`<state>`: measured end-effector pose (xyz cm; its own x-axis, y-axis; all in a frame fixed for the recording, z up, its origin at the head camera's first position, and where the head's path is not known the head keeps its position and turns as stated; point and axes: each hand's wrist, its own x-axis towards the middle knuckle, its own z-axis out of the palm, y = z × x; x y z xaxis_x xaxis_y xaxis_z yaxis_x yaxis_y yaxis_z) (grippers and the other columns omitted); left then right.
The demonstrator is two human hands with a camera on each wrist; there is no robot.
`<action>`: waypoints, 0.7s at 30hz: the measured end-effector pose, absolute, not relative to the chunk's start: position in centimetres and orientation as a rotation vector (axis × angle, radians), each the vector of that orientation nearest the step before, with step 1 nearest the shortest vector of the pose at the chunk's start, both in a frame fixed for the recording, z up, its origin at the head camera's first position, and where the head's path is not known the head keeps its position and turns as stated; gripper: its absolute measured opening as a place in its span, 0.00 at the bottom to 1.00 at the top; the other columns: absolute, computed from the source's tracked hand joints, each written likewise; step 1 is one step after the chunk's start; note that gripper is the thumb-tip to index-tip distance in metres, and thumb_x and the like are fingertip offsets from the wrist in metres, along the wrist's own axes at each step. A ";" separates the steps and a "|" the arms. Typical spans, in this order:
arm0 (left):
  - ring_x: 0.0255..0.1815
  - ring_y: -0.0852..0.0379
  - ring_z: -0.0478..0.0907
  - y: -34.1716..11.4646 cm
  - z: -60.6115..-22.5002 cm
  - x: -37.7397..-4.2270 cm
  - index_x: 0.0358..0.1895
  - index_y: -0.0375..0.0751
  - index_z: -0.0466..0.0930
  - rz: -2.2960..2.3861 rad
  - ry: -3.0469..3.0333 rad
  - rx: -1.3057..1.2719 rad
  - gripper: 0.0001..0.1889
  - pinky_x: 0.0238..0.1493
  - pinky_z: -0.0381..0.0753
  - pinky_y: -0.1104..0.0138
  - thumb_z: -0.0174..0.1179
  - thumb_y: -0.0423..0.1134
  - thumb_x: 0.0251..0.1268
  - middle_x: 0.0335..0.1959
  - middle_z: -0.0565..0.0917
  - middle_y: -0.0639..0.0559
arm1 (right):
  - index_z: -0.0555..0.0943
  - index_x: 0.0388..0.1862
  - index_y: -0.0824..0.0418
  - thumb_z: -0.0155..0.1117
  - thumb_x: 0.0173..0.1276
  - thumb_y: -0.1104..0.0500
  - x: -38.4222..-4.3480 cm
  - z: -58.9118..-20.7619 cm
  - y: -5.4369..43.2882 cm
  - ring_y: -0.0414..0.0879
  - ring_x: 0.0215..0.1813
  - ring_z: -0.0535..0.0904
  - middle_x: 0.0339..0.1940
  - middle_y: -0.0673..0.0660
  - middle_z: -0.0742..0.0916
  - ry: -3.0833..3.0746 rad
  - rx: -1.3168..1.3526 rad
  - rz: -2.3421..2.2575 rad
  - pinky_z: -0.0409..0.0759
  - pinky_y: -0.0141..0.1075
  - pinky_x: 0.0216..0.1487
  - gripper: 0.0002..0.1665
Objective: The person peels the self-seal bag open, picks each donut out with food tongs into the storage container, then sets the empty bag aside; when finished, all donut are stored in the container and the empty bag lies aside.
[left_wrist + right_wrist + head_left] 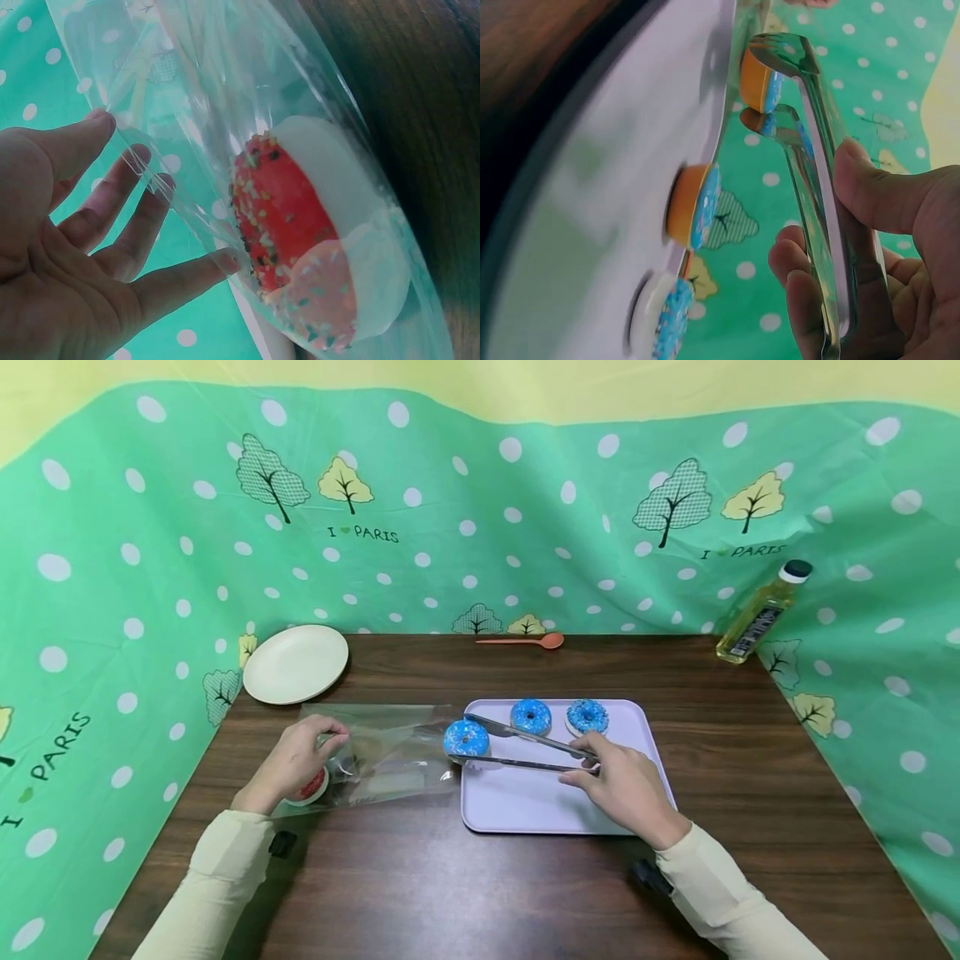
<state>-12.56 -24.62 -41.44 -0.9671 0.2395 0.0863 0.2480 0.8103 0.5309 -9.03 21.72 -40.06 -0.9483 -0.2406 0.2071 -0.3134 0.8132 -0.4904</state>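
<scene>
Sitting inside the clear bag [408, 772] — one red sprinkled donut [281, 217].

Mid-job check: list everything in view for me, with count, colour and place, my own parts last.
Blue doughnuts: 3; two on the tray, one in the tongs' tips
Red doughnut: 1 visible, red with sprinkles, inside the bag
Bag: 1, clear, left of the tray
Tongs: 1, silver, right hand
Tray: 1, pale purple, right of centre
Plate: 1, off-white, back left
Spoon: 1, orange, back middle
Bottle: 1, yellow contents, dark cap, back right
Table: 1, brown, underneath
Cloth: green and yellow, behind
Left hand: 1, pinching the bag
Right hand: 1, holding the tongs
Sleeves: 2, cream, both arms
</scene>
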 end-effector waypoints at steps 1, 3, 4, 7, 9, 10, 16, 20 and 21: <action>0.49 0.40 0.80 -24.7 -41.5 -12.5 0.46 0.35 0.84 -0.875 -2.978 -0.398 0.07 0.51 0.78 0.46 0.60 0.34 0.74 0.46 0.82 0.40 | 0.84 0.48 0.60 0.81 0.57 0.51 -8.9 -40.1 22.0 0.45 0.33 0.84 0.33 0.54 0.89 -2.863 0.436 0.805 0.79 0.42 0.30 0.23; 0.50 0.40 0.80 -24.8 -41.6 -12.4 0.46 0.36 0.84 -0.878 -2.986 -0.389 0.07 0.51 0.78 0.46 0.60 0.34 0.73 0.47 0.82 0.40 | 0.84 0.48 0.59 0.81 0.58 0.51 -8.7 -40.0 22.6 0.46 0.34 0.85 0.34 0.54 0.89 -2.862 0.432 0.799 0.79 0.44 0.30 0.23; 0.50 0.39 0.80 -24.8 -41.6 -12.4 0.46 0.36 0.84 -0.880 -2.988 -0.388 0.07 0.52 0.78 0.46 0.60 0.35 0.74 0.47 0.82 0.40 | 0.84 0.48 0.58 0.81 0.57 0.51 -8.5 -40.0 22.9 0.46 0.34 0.85 0.33 0.53 0.89 -2.864 0.428 0.795 0.79 0.44 0.30 0.23; 0.50 0.40 0.80 -24.8 -41.7 -12.4 0.46 0.36 0.84 -0.879 -2.989 -0.390 0.07 0.51 0.78 0.46 0.60 0.35 0.74 0.47 0.82 0.40 | 0.84 0.48 0.57 0.80 0.57 0.50 -8.0 -39.8 23.7 0.46 0.34 0.85 0.32 0.52 0.89 -2.875 0.410 0.785 0.79 0.46 0.30 0.23; 0.49 0.41 0.80 -24.7 -41.7 -12.4 0.46 0.37 0.84 -0.876 -2.987 -0.389 0.06 0.51 0.78 0.46 0.60 0.35 0.74 0.47 0.82 0.41 | 0.84 0.48 0.57 0.81 0.57 0.50 -7.6 -39.8 24.2 0.46 0.33 0.85 0.32 0.52 0.89 -2.886 0.390 0.786 0.78 0.46 0.30 0.23; 0.49 0.41 0.80 -24.7 -41.7 -12.4 0.46 0.37 0.84 -0.875 -2.985 -0.389 0.06 0.50 0.78 0.46 0.60 0.35 0.74 0.47 0.82 0.41 | 0.84 0.48 0.58 0.81 0.57 0.50 -7.5 -39.8 24.5 0.46 0.33 0.84 0.32 0.52 0.89 -2.894 0.378 0.792 0.78 0.45 0.29 0.23; 0.50 0.40 0.80 -24.6 -41.6 -12.4 0.47 0.37 0.84 -0.891 -2.986 -0.374 0.07 0.51 0.78 0.46 0.60 0.36 0.74 0.47 0.82 0.41 | 0.84 0.47 0.58 0.81 0.57 0.53 -6.7 -39.8 25.8 0.45 0.33 0.84 0.33 0.52 0.89 -2.916 0.326 0.799 0.76 0.42 0.29 0.22; 0.52 0.39 0.79 -24.7 -41.5 -12.3 0.48 0.36 0.84 -0.921 -2.995 -0.347 0.08 0.53 0.77 0.45 0.60 0.36 0.75 0.49 0.82 0.40 | 0.84 0.48 0.57 0.81 0.57 0.52 -6.5 -39.6 26.5 0.42 0.30 0.81 0.32 0.50 0.88 -2.931 0.327 0.785 0.74 0.40 0.28 0.22; 0.53 0.39 0.78 -24.7 -41.5 -12.2 0.48 0.36 0.84 -0.924 -2.996 -0.345 0.09 0.54 0.76 0.44 0.60 0.36 0.75 0.50 0.82 0.40 | 0.84 0.48 0.57 0.80 0.57 0.52 -6.4 -39.6 26.7 0.42 0.30 0.81 0.32 0.50 0.88 -2.937 0.329 0.786 0.73 0.40 0.27 0.22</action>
<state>-12.24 -24.68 -41.47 -0.9760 0.2112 0.0521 0.2038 0.8043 0.5581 -6.39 26.69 -39.59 -0.9734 -0.1852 0.1352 -0.2279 0.8449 -0.4839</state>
